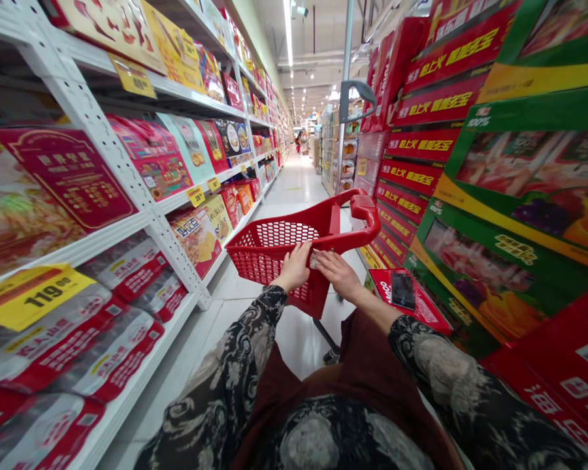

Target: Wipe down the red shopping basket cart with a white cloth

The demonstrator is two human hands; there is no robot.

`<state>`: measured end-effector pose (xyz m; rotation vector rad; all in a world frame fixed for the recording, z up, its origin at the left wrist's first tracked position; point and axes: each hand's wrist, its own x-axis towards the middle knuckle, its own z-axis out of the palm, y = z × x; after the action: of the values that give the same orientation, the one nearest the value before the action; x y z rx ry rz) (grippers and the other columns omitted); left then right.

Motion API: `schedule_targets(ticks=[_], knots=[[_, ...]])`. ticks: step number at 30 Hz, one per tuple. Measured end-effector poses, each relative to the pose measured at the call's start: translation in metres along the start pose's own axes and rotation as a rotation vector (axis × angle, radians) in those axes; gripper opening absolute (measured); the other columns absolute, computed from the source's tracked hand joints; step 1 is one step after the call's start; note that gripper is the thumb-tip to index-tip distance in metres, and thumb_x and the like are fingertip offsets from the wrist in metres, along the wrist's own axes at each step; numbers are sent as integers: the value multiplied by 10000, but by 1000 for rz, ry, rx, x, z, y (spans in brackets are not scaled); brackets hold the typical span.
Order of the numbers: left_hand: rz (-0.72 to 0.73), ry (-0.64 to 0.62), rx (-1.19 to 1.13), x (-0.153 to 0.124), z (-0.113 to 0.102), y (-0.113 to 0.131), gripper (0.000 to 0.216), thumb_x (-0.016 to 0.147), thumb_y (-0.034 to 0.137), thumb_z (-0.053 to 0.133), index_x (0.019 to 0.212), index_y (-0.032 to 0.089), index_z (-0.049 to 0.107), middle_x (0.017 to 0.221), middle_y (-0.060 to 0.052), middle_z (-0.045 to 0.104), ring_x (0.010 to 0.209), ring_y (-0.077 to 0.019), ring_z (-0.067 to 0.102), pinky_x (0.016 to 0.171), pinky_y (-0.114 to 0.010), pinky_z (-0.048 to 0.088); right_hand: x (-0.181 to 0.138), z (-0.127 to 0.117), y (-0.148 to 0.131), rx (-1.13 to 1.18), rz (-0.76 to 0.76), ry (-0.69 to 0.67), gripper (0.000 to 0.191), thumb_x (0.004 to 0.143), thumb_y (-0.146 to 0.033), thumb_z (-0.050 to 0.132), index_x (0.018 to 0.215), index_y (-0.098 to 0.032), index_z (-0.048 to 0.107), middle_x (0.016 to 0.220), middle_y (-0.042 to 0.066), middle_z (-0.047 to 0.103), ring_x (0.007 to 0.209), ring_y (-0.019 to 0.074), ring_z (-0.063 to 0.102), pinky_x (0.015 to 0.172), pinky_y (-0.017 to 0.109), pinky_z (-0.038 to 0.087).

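Note:
A red plastic shopping trolley (274, 245) stands in the aisle right in front of me, tilted in view, with its mesh basket empty. My left hand (294, 266) grips the near rim of the basket. My right hand (337, 272) rests on the same rim beside it, fingers curled over the edge next to a small pale label. The trolley's red handle (365, 212) curves up on the right, away from both hands. My patterned sleeves and dark red clothing fill the bottom of the view.
White shelving (142, 215) with boxed and bagged snacks and yellow price tags (29, 294) lines the left. Stacked red and green cartons (494, 196) wall the right. The pale floor (294, 189) runs ahead to distant shelves and a far-off person.

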<state>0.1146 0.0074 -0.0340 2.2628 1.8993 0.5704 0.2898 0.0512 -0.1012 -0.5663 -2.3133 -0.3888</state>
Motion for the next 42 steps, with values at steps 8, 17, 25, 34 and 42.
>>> schedule_targets(ticks=[8, 17, 25, 34, 42], knots=[[31, 94, -168, -14, 20, -9, 764, 666, 1, 393, 1415, 134, 319, 1519, -100, 292, 1406, -176, 243, 1157, -441, 208, -31, 20, -19, 59, 80, 34, 273, 925, -145, 427, 1092, -173, 641, 1254, 136, 611, 1269, 205, 481, 1001, 457, 450], [-130, -6, -1002, -10, 51, 11, 449, 627, 22, 434, 1030, 111, 612, 953, -58, 698, 895, -167, 634, 888, -330, 494, 6, -10, -38, 164, 245, 240, 434, 876, -107, 375, 1280, -176, 517, 1372, 141, 494, 1354, 214, 366, 1075, 477, 387], [-134, -224, -935, -21, 39, 1, 378, 544, -8, 433, 829, 109, 651, 752, -19, 669, 760, -160, 621, 818, -322, 512, 1, -14, -28, 78, 104, 41, 382, 874, -106, 436, 1212, -205, 584, 1349, 124, 536, 1350, 230, 376, 1054, 506, 382], [-19, 146, -23, -26, 30, -3, 594, 737, 22, 389, 1322, 94, 465, 1422, -137, 443, 1329, -197, 380, 1135, -391, 279, 33, -26, 2, -98, 84, 70, 334, 931, -141, 442, 1225, -203, 589, 1346, 96, 542, 1352, 236, 373, 1104, 505, 317], [14, 43, 365, -38, 42, -2, 624, 805, 99, 336, 1427, 72, 298, 1545, -131, 195, 1433, -271, 136, 1136, -567, 149, -12, 17, -11, -127, -97, -97, 258, 894, -112, 503, 1096, -150, 659, 1240, 110, 626, 1241, 254, 516, 1016, 478, 440]])
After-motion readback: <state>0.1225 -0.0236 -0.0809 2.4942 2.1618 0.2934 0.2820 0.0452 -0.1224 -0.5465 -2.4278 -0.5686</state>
